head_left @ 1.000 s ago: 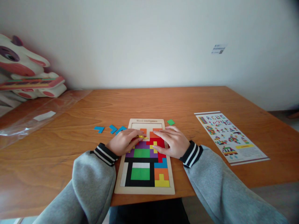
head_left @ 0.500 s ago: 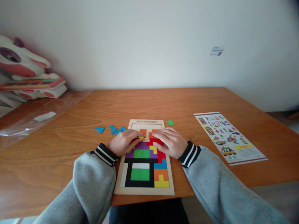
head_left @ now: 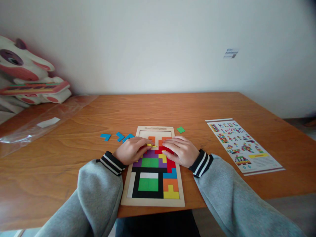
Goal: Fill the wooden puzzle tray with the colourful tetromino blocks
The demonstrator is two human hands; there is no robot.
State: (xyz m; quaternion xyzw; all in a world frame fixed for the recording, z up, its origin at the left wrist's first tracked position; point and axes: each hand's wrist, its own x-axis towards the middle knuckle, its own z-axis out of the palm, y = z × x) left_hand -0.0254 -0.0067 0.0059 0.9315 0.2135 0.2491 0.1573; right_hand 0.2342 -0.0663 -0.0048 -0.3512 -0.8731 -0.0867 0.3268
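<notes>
A wooden puzzle board (head_left: 125,197) lies flat before me, its tray largely filled with coloured block pieces. My left hand (head_left: 129,150) reaches over the board's left side, thumb and fingers closed on a thin yellow puzzle piece (head_left: 150,145) seen nearly edge-on. On the right side, my right hand (head_left: 182,151) rests over the red puzzle pieces (head_left: 171,167) and an orange one (head_left: 161,143), fingers stretched out and thumb apart. Green pieces (head_left: 148,185) sit in the lower and middle tray. Part of the upper tray is covered by both hands.
Several blue puzzle pieces (head_left: 105,137) lie left of the board. One green square piece (head_left: 180,130) is by its upper right corner. A printed pattern sheet (head_left: 247,148) lies at right. Clear plastic wrapping (head_left: 27,131) and a cow-shaped toy keyboard (head_left: 37,87) are at left.
The view has shifted very slightly. Both hands keep nearly the same place, and the yellow piece stays in my left fingers.
</notes>
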